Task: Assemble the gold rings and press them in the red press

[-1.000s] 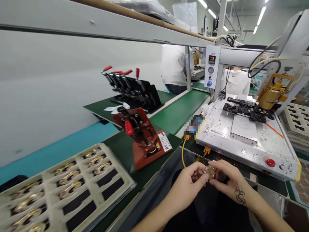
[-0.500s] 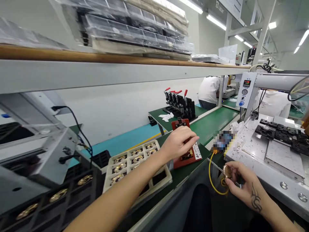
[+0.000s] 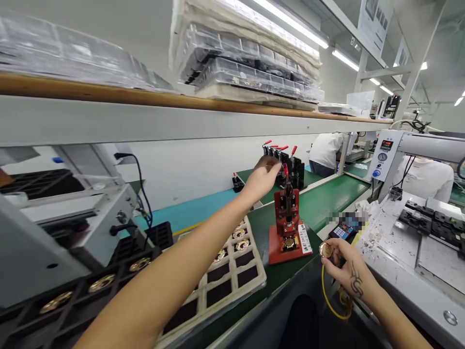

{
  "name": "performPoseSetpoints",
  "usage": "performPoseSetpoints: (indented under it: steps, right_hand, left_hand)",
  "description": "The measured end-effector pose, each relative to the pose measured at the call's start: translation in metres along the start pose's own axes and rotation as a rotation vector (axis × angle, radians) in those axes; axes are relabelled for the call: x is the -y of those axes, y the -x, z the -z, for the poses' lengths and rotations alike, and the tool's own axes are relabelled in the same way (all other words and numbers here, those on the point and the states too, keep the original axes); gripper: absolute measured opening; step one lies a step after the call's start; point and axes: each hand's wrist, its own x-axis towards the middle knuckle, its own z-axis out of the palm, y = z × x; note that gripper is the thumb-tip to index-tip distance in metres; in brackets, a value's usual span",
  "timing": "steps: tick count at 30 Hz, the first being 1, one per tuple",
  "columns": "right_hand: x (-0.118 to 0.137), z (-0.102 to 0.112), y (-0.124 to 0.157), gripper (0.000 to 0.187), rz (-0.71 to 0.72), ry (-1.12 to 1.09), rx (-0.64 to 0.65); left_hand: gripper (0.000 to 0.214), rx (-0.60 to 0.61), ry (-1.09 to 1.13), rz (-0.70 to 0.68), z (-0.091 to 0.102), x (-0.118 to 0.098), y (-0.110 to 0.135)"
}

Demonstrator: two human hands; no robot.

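My left hand [image 3: 262, 180] is raised just left of the red lever handle [image 3: 286, 169] on a red clamp press [image 3: 286, 215]. Its thumb and curled fingers are apart, somewhat blurred, with nothing visible between them. The handle points up, and a gold round part [image 3: 289, 242] sits in the press's base. Between the thumb and fingers of my right hand [image 3: 343, 261], a round gold watch case [image 3: 325, 249] is pinched, held low beside the bench edge. My left forearm partly hides a cream tray [image 3: 259, 271] with gold watch cases in some compartments.
A black tray [image 3: 119, 300] with several gold rings lies at left, beside a grey machine [image 3: 105, 228]. Black clamps [image 3: 298, 172] stand behind the press. At right are a keypad device [image 3: 343, 230], yellow cable [image 3: 327, 295] and white machine [image 3: 385, 242]. A shelf [image 3: 218, 123] crosses above; people work beyond.
My left hand has moved up and away from the press, whose red handle now shows upright. My right hand has come slightly left and up with the watch case. The view has shifted.
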Motion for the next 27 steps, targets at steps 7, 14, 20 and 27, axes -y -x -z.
performPoseSetpoints:
  steps: [7,14,20,27]
  right_hand:
    - [-0.037,-0.033,-0.025,0.025,-0.035,-0.080,0.066]
    - [-0.052,-0.074,-0.062,0.017,-0.035,-0.131,0.094]
    - [-0.066,-0.083,-0.065,0.016,-0.051,-0.153,0.164]
    - [-0.075,-0.104,-0.097,0.021,-0.041,-0.117,0.360]
  left_hand:
    - [0.014,0.562,-0.280,0.341,0.004,0.087,0.104]
    - [0.025,0.631,-0.332,0.323,-0.056,0.121,0.142]
    - [0.015,0.622,-0.319,0.305,-0.060,0.129,0.141]
    - [0.027,0.593,-0.270,0.347,0.009,0.113,0.151]
